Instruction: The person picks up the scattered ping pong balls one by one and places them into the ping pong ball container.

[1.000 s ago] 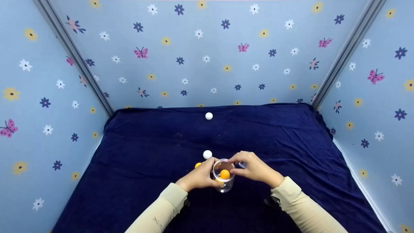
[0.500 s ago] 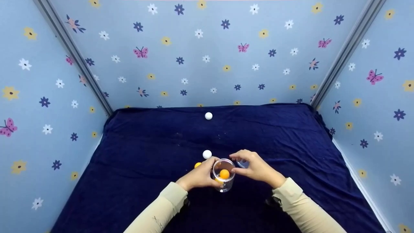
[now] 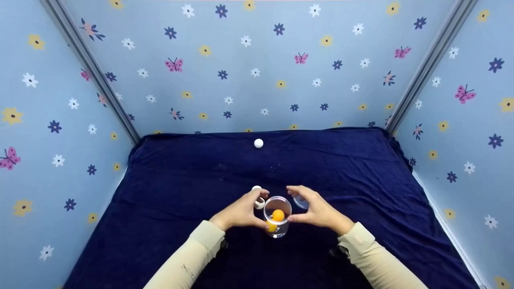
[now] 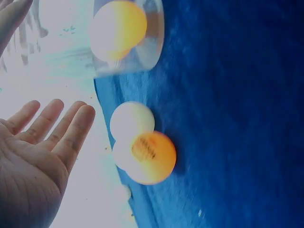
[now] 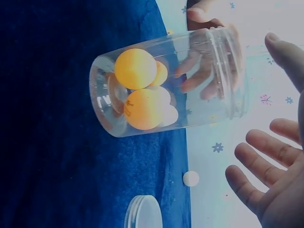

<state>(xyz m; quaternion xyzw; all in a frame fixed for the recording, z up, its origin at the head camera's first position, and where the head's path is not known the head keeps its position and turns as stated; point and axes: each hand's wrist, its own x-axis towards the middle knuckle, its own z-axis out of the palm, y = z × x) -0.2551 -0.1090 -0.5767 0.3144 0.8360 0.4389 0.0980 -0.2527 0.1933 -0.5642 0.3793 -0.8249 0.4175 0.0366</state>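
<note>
A clear screw-top jar (image 3: 280,233) stands uncapped on the dark blue cloth, with orange table tennis balls (image 5: 135,69) in its lower part. My left hand (image 3: 237,210) is at its left, fingers spread and away from the wall in the left wrist view. At the right, my right hand (image 3: 321,208) is spread with its thumb close to the rim; its fingers hold nothing in the right wrist view. Beside the jar lie two white balls (image 4: 132,118) and an orange ball (image 4: 159,161); my left hand hides the orange one in the head view.
The jar's clear lid (image 5: 148,212) lies on the cloth, partly behind my right hand in the head view. Farther back is another white ball (image 3: 258,143). Flower-patterned walls (image 3: 241,88) enclose the blue cloth (image 3: 180,172) at the back and sides.
My left hand has let go of the jar and moved slightly left, its fingers spreading. My right hand has drawn back a little from the rim, its fingers opening. The jar stays in place.
</note>
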